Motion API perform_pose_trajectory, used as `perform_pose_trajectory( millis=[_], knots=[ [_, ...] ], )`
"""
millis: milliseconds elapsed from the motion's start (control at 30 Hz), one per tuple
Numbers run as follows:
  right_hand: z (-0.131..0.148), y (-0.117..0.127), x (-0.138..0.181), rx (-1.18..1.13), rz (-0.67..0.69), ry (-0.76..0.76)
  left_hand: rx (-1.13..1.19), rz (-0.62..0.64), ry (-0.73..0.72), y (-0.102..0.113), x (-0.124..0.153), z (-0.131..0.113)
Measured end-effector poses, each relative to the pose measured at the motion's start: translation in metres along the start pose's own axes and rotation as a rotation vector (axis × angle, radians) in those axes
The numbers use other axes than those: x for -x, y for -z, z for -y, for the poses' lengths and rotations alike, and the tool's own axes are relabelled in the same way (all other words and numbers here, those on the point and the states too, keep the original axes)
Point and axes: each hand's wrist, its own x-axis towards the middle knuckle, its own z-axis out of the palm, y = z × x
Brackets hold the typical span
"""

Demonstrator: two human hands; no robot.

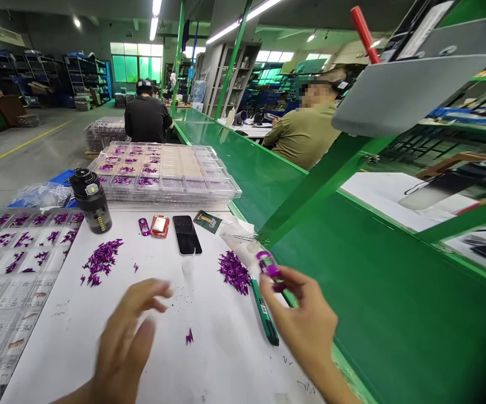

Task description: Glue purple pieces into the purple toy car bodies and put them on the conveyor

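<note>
**Purple part**: small, shiny, purple and silver, exact kind too small to tell; held in the air over the right edge of the tabletop.

**Right hand**: closed, fingers pinching the purple part.

**Left hand**: open, fingers spread and motion-blurred, gripping nothing, over the near half of the tabletop.

**Tabletop**: white, with dark specks scattered near the middle.

**Near the right hand:** green pen-shaped tool, lying along the right edge, just under the hand; pile of purple slivers just beyond it.

**Middle:** single purple sliver, between the hands.

**Left side:** second pile of purple slivers; clear compartment tray along the left edge, with purple slivers in its far compartments.

**Far edge, left to right:** black bottle at the corner; small purple object; red object; black phone, face up; green packet.

**Beyond the far edge:** stack of clear trays, holding purple pieces.

**Right of the tabletop:** long green bench, running toward the back of the room.

**Farther off:** co-worker in black, back turned, beyond the trays; co-worker in an olive shirt, across the bench.
</note>
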Motion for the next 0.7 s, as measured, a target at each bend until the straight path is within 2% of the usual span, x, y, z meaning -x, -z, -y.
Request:
perform_pose_trajectory(
  millis=[33,67,133,200,267,333,367,500,567,700],
  knots=[
    [0.019,-0.003,0.020,-0.087,0.043,0.148,0.026,0.055,0.071,-0.015,-0.015,0.001],
    [0.036,-0.008,0.038,-0.151,0.094,0.298,0.123,0.152,0.253,-0.029,-0.027,0.003],
    [0.067,-0.020,0.067,-0.213,0.187,0.527,0.320,0.286,0.495,-0.048,-0.043,0.011],
    [0.088,-0.030,0.082,-0.218,0.252,0.670,0.437,0.285,0.634,-0.053,-0.049,0.020],
    [0.101,-0.037,0.082,-0.256,0.347,0.709,0.510,0.216,0.685,-0.047,-0.052,0.027],
    [0.105,-0.041,0.069,-0.336,0.419,0.637,0.555,0.145,0.698,-0.038,-0.056,0.030],
    [0.104,-0.043,0.060,-0.357,0.411,0.568,0.562,0.119,0.702,-0.033,-0.059,0.030],
    [0.092,-0.068,0.027,-0.238,0.222,0.137,0.519,0.022,0.691,-0.024,-0.069,0.028],
    [0.084,-0.086,0.022,-0.217,0.287,0.008,0.585,0.020,0.709,-0.023,-0.069,0.028],
    [0.073,-0.103,0.029,-0.283,0.526,0.033,0.683,0.080,0.707,-0.024,-0.066,0.032]
  ],
)
